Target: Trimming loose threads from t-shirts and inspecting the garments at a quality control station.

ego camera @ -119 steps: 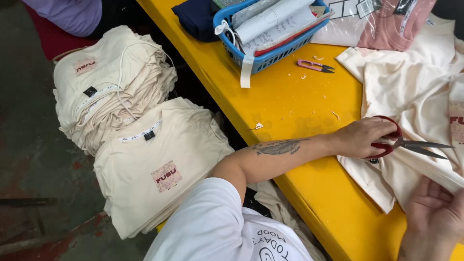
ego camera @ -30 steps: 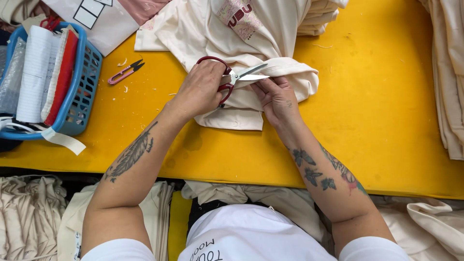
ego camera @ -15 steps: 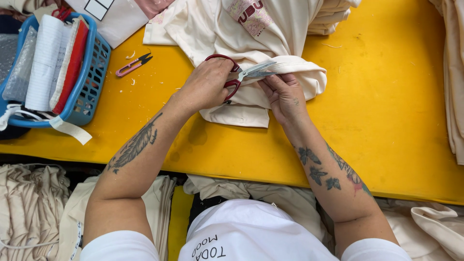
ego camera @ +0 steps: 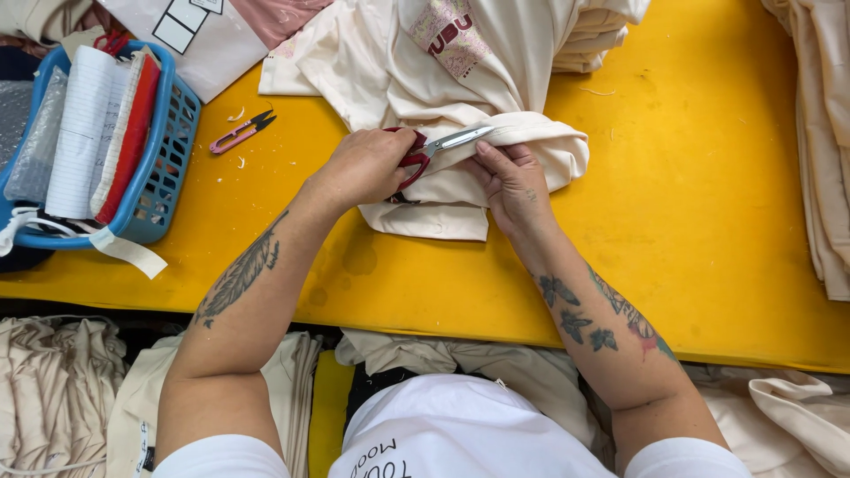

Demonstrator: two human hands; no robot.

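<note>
Left hand (ego camera: 367, 168) clamped around red-handled scissors (ego camera: 434, 149), blades pointing toward 2 o'clock onto the folded edge of a cream shirt (ego camera: 460, 190). Right hand (ego camera: 509, 181) pressed flat on that fold, fingers closed over the cloth (just beside the blade tips). Shirt at 12 o'clock on the yellow table (ego camera: 708, 230). Pink thread snips (ego camera: 241, 131) and blue basket (ego camera: 164, 173) off at 10 o'clock.

**Open yellow on the near side, cloth and basket around it**

Bare yellow table (ego camera: 425, 283) lies open between the 2 forearms. A blue basket (ego camera: 168, 168) and pink snips (ego camera: 241, 131) block left; cream shirt (ego camera: 398, 71) crowds the top, stacked cloth (ego camera: 823, 133) the right.
</note>
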